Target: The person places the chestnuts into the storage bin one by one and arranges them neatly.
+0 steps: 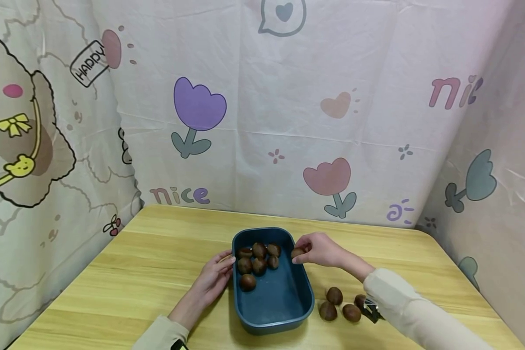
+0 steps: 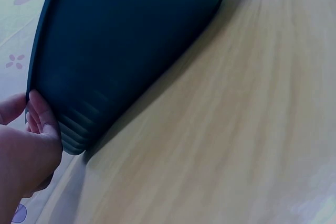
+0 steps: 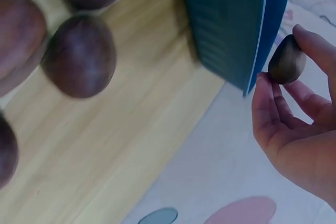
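Note:
A deep blue rectangular box [image 1: 273,296] stands on the table, with several brown chestnuts [image 1: 259,266] grouped toward its far left part. My left hand [image 1: 214,279] grips the box's left side, thumb at the rim and fingers along the outer wall; the left wrist view shows this hand [image 2: 31,145] at the corner of the box [image 2: 121,40]. Between thumb and fingertips, my right hand [image 1: 319,250] pinches one chestnut [image 1: 297,252] at the box's far right rim. That chestnut [image 3: 287,60] appears in the right wrist view too, just beside the rim.
Several loose chestnuts [image 1: 334,296] lie on the wooden table [image 1: 157,253] to the right of the box, below my right forearm. A dark object [image 1: 371,311] shows by the right sleeve. Patterned white cloth [image 1: 253,170] hangs behind the table and on both sides.

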`<action>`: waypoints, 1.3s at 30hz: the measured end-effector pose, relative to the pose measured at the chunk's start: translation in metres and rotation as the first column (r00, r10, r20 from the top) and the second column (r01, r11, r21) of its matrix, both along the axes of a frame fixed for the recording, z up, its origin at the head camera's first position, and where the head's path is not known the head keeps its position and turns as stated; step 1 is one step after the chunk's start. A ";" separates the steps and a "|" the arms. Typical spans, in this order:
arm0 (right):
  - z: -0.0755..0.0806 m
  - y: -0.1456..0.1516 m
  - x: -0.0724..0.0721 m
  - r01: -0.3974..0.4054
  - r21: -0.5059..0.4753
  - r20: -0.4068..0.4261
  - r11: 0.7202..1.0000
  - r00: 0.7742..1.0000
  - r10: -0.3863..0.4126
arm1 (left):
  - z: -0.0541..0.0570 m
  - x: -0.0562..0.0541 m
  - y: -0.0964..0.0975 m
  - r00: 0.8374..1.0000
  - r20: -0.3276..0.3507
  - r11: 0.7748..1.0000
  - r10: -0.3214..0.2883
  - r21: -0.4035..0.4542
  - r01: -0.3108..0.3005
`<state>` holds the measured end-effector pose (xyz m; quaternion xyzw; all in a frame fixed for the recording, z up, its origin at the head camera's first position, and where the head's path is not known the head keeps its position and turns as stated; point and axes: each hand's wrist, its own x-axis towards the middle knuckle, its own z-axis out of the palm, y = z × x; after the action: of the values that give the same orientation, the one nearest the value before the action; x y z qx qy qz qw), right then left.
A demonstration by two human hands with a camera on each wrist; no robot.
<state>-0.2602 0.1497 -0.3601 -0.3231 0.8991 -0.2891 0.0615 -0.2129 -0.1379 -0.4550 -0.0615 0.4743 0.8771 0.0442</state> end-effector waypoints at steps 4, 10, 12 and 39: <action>-0.003 -0.013 0.002 -0.032 -0.020 0.032 0.999 0.999 0.033 | 0.000 0.001 0.000 1.000 -0.003 1.000 -0.004 -0.001 0.004; -0.009 -0.030 0.007 -0.003 -0.104 0.167 0.995 0.986 0.020 | 0.000 0.001 0.000 1.000 -0.005 1.000 -0.011 -0.005 0.011; -0.011 -0.035 0.010 0.024 -0.132 0.219 0.991 0.976 0.006 | 0.000 0.001 0.000 1.000 -0.004 1.000 -0.010 -0.008 0.010; -0.044 -0.079 0.034 0.256 -0.157 0.434 0.954 0.885 -0.166 | 0.000 0.001 -0.001 1.000 -0.002 1.000 -0.001 0.000 0.001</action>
<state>-0.2263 0.0708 -0.4037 -0.1586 0.8594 -0.4495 0.1851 -0.2121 -0.1390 -0.4553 -0.0604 0.4742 0.8772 0.0443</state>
